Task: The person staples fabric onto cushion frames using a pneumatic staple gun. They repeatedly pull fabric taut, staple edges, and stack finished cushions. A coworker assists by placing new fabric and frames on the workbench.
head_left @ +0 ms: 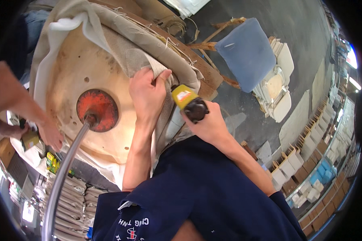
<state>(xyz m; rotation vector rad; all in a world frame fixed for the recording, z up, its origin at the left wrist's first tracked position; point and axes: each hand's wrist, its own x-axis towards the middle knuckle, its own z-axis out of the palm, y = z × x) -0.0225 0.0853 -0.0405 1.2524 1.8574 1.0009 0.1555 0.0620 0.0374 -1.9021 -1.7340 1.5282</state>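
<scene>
Head view, left grip point(147, 94) pinching coarse beige fabric point(130, 57), right grip point(210, 126) wrapped round chunky yellow-black tool point(186, 98), rounded wooden panel point(68, 72)

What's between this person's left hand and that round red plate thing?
In the head view, a bare stretch of the pale wooden panel lies between the left hand, which pinches beige fabric, and the red disc.
</scene>
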